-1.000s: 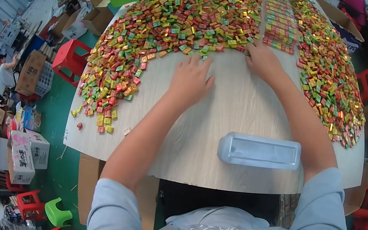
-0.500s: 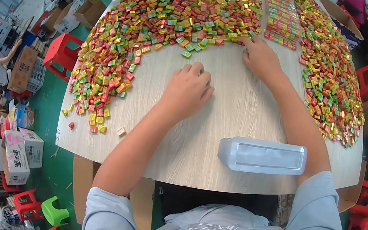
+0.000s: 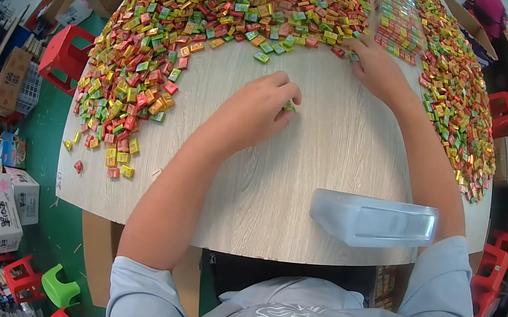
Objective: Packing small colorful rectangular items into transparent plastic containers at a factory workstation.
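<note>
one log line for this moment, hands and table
left hand: curled on small green candy | right hand: at candy pile edge | clear plastic box: near table edge

Green wrapped candy (image 3: 289, 106) in curled fingers, on table

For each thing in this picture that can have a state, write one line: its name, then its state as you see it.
Left hand: curled, fingertips pinching a small green wrapped candy.
Right hand: flat at the edge of the heap, fingers among the candies.
Heap of small red, green, yellow and orange wrapped candies: loose, spread in an arc.
Clear rectangular plastic box: at the near edge of the pale wooden table; contents not visible.
</note>
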